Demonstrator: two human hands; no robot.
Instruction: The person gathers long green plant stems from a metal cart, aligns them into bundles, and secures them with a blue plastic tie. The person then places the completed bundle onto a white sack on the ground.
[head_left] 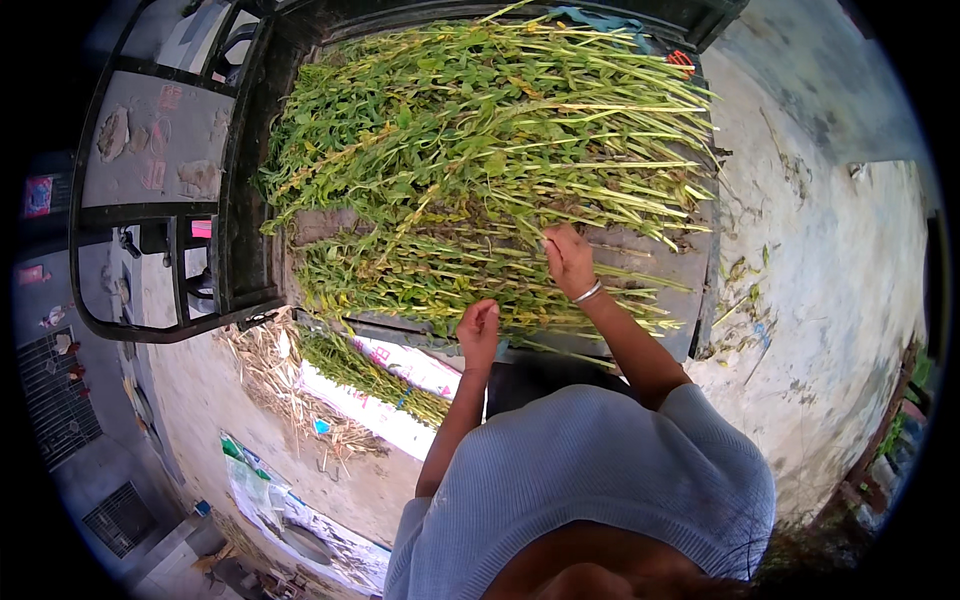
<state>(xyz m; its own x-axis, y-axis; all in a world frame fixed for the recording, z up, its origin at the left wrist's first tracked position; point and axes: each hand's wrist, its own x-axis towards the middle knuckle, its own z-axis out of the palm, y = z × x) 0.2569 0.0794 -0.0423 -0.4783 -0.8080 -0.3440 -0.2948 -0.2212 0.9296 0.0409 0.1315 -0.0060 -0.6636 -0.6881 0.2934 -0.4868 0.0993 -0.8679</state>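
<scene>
A big heap of green leafy plant stalks (pixel 480 130) lies in the bed of a dark cart (pixel 690 290), leaves to the left, pale cut stems to the right. My right hand (pixel 568 258), with a white bangle on the wrist, reaches into the stalks and pinches one stem. My left hand (pixel 478 328) is closed around a few stalks at the near edge of the heap. A grey knit top covers my shoulders.
The cart's dark metal frame (pixel 150 200) stands at the left. On the concrete ground lie a smaller bundle of green stalks (pixel 370 372) on a white printed sack (pixel 400 400), dry straw (pixel 270 370) and another sack (pixel 290 520). A plaster wall (pixel 830 280) is at the right.
</scene>
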